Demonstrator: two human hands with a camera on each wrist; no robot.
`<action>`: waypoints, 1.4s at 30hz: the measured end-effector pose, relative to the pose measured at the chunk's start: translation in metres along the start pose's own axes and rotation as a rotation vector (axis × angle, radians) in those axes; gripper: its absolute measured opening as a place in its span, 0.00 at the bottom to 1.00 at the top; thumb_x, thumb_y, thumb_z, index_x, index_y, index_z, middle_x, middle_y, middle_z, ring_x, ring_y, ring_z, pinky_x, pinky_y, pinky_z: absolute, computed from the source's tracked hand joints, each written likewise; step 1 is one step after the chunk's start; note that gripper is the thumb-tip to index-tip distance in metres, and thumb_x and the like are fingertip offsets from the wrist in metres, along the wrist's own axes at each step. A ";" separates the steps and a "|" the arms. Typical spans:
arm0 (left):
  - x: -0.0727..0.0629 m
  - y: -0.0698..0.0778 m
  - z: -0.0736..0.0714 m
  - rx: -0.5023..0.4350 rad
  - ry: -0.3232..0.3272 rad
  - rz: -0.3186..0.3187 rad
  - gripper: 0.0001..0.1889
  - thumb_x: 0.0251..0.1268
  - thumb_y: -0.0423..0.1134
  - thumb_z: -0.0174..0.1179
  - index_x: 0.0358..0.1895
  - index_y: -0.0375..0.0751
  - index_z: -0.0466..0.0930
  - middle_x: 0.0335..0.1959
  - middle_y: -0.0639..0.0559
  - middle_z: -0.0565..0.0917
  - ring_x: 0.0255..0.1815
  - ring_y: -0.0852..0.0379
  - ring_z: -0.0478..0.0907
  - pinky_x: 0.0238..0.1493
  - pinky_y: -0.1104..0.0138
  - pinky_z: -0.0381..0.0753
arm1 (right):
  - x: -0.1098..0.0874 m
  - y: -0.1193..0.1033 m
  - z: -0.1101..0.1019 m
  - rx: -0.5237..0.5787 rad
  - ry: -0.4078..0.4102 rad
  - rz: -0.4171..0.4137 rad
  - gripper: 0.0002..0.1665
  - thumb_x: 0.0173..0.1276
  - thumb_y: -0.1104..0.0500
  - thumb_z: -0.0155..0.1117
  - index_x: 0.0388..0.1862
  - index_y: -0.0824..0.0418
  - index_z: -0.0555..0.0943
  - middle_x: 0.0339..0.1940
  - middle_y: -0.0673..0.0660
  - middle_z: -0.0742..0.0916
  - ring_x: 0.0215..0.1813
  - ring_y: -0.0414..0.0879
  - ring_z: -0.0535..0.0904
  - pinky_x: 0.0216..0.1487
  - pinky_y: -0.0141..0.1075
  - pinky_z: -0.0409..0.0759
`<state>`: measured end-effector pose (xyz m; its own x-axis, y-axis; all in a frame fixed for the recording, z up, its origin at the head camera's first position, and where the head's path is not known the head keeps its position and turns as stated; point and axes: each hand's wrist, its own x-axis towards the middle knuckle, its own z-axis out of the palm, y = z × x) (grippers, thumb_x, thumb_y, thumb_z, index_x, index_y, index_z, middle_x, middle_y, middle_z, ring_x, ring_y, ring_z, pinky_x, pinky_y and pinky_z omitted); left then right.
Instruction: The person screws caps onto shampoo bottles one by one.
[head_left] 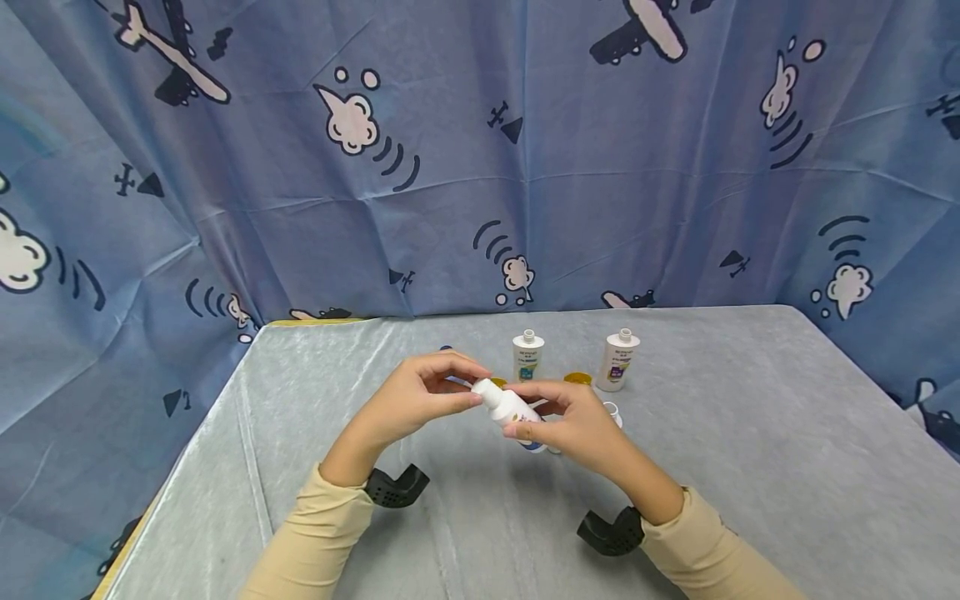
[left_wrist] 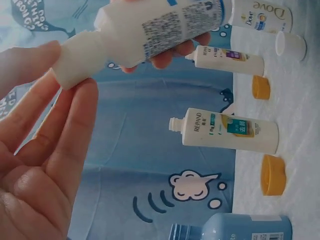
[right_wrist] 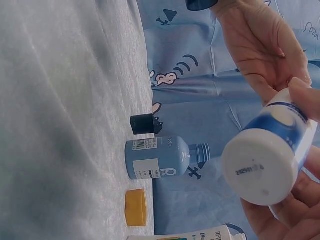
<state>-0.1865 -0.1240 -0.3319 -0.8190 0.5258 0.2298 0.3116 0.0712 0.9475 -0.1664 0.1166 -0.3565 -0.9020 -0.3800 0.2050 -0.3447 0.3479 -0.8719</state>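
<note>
Above the table, my right hand grips a small white bottle, which is tilted with its base toward the lower right. My left hand pinches the bottle's white cap between thumb and fingers, and the cap sits at the bottle's neck. Small printed text covers the bottle's side in the left wrist view. From the right wrist, the white base with a stamped date faces the camera, below a blue band.
Behind the hands stand two uncapped white REPAND bottles, with yellow caps near them. A blue open-necked bottle stands beside a dark cap. A Dove bottle and a white cap are at the right.
</note>
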 end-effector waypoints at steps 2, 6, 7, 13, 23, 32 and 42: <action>0.001 0.000 0.001 0.004 0.010 -0.018 0.14 0.61 0.28 0.67 0.49 0.29 0.83 0.50 0.37 0.83 0.45 0.53 0.85 0.45 0.67 0.87 | 0.000 0.000 0.000 -0.001 0.002 0.000 0.24 0.58 0.56 0.77 0.54 0.62 0.85 0.53 0.61 0.88 0.47 0.48 0.84 0.48 0.40 0.85; 0.001 0.000 0.002 0.016 0.025 -0.033 0.13 0.60 0.28 0.68 0.48 0.29 0.83 0.49 0.38 0.84 0.43 0.53 0.85 0.44 0.67 0.87 | 0.000 0.000 0.001 -0.008 0.004 -0.004 0.24 0.58 0.56 0.78 0.53 0.62 0.85 0.52 0.60 0.88 0.48 0.47 0.84 0.49 0.40 0.85; 0.001 -0.001 0.002 0.020 0.030 -0.042 0.13 0.60 0.28 0.68 0.48 0.29 0.84 0.48 0.38 0.84 0.42 0.54 0.85 0.44 0.67 0.87 | 0.000 0.000 0.001 -0.009 0.004 -0.005 0.24 0.58 0.56 0.78 0.53 0.62 0.86 0.52 0.60 0.88 0.48 0.47 0.84 0.49 0.40 0.85; 0.002 -0.003 0.003 0.062 0.066 -0.093 0.12 0.59 0.32 0.70 0.46 0.33 0.84 0.45 0.41 0.85 0.41 0.52 0.84 0.43 0.66 0.86 | 0.000 0.000 0.001 -0.010 0.004 -0.009 0.24 0.58 0.56 0.78 0.53 0.62 0.86 0.53 0.60 0.88 0.48 0.48 0.84 0.49 0.39 0.85; 0.000 -0.001 -0.002 0.028 0.053 -0.058 0.23 0.58 0.30 0.70 0.59 0.33 0.79 0.56 0.38 0.82 0.52 0.55 0.83 0.53 0.62 0.86 | 0.000 -0.002 0.001 -0.009 0.007 0.012 0.25 0.58 0.55 0.78 0.54 0.62 0.85 0.53 0.60 0.88 0.48 0.48 0.84 0.49 0.41 0.85; 0.000 -0.002 -0.003 0.029 -0.015 0.099 0.14 0.63 0.25 0.64 0.51 0.24 0.82 0.52 0.31 0.82 0.49 0.62 0.82 0.53 0.65 0.85 | -0.001 -0.002 0.000 -0.008 0.000 0.020 0.25 0.59 0.55 0.77 0.55 0.62 0.85 0.54 0.61 0.88 0.48 0.51 0.84 0.49 0.43 0.85; 0.001 -0.002 0.000 0.074 0.063 -0.054 0.12 0.61 0.32 0.68 0.47 0.33 0.85 0.46 0.41 0.86 0.42 0.57 0.85 0.44 0.66 0.86 | 0.000 0.002 0.002 -0.004 0.017 -0.045 0.23 0.58 0.58 0.77 0.52 0.63 0.86 0.51 0.61 0.89 0.46 0.47 0.84 0.47 0.38 0.86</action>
<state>-0.1876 -0.1238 -0.3339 -0.8634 0.4656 0.1944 0.2987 0.1613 0.9406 -0.1665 0.1154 -0.3588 -0.8900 -0.3803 0.2517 -0.3859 0.3338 -0.8601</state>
